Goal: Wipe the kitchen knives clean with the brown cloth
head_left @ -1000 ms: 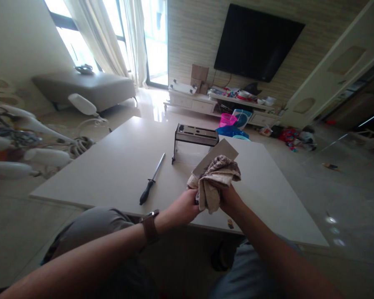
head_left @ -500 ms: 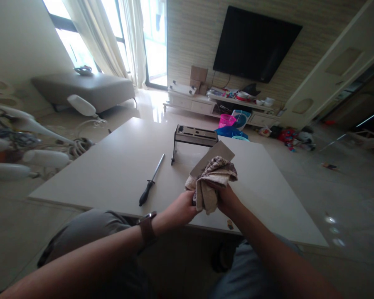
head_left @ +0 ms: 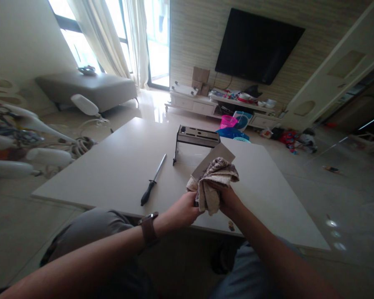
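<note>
A cleaver point(head_left: 214, 160) points up and away over the table, its broad grey blade showing above a crumpled brown-and-cream cloth point(head_left: 218, 178). My left hand point(head_left: 187, 207) is closed at the near end of the cleaver, where the cloth hides the handle. Fingers of my right hand point(head_left: 229, 199) are wrapped in the cloth, pressing it against the lower blade. To the left lies a honing steel point(head_left: 152, 182) with a black handle, touched by neither hand. Behind the blade stands a knife block point(head_left: 198, 136) with a slotted top and a clear front.
The white table point(head_left: 106, 166) has its near edge just over my knees. A small figure-shaped sticker or piece point(head_left: 231, 225) is near that edge. White lamp-like parts with cables point(head_left: 81, 143) stand at left. Beyond the table are a pink basket point(head_left: 228, 121) and a TV cabinet point(head_left: 193, 106).
The view has shifted slightly, so everything sits a little further right and lower. The cleaver and cloth keep almost the same pose in my hands.
</note>
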`<state>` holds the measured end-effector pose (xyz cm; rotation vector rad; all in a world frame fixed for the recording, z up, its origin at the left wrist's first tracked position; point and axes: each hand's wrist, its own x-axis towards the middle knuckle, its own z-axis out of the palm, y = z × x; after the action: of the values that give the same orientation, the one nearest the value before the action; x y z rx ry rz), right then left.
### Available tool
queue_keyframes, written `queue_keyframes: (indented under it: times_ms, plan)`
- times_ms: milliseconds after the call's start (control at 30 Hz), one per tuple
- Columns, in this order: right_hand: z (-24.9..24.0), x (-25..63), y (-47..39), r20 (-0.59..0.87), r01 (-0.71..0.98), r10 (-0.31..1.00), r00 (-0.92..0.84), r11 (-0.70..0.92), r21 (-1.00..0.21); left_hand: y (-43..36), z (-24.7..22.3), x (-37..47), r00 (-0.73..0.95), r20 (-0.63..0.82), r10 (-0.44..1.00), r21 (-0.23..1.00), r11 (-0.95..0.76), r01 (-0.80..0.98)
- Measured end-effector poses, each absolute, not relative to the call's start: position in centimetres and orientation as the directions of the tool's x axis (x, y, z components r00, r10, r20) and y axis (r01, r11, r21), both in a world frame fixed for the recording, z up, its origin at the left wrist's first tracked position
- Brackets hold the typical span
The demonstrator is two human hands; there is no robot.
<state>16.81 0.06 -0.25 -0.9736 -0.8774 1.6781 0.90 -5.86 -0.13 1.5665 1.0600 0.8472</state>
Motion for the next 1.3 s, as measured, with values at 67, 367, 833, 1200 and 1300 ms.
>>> queue_keyframes:
  times_ms: [67, 367, 833, 1200, 1300]
  plan:
    - [-0.28, 16.84, 0.05, -0.193, -0.382, 0.958, -0.213, -0.263, -0.886, -5.83, -0.13, 0.95, 0.363, 0.003, 0.932, 0.973, -0.087, 0.216]
    - [-0.35, 16.98, 0.07, -0.177, -0.396, 0.96, -0.219, -0.253, -0.883, -5.77, -0.28, 1.02, 0.378, -0.003, 0.926, 0.977, -0.077, 0.197]
    - [-0.32, 16.95, 0.14, -0.216, -0.386, 0.954, -0.208, -0.282, -0.878, -5.69, -0.28, 1.18, 0.367, -0.021, 0.93, 0.979, -0.056, 0.197]
    - [-0.68, 17.08, 0.26, -0.203, -0.38, 0.954, -0.22, -0.276, -0.883, -5.87, 0.04, 1.19, 0.345, -0.101, 0.933, 0.971, 0.017, 0.238]
    - [-0.68, 17.12, 0.33, -0.202, -0.378, 0.955, -0.216, -0.272, -0.885, -5.82, 0.02, 1.19, 0.359, -0.071, 0.93, 0.977, -0.008, 0.212]
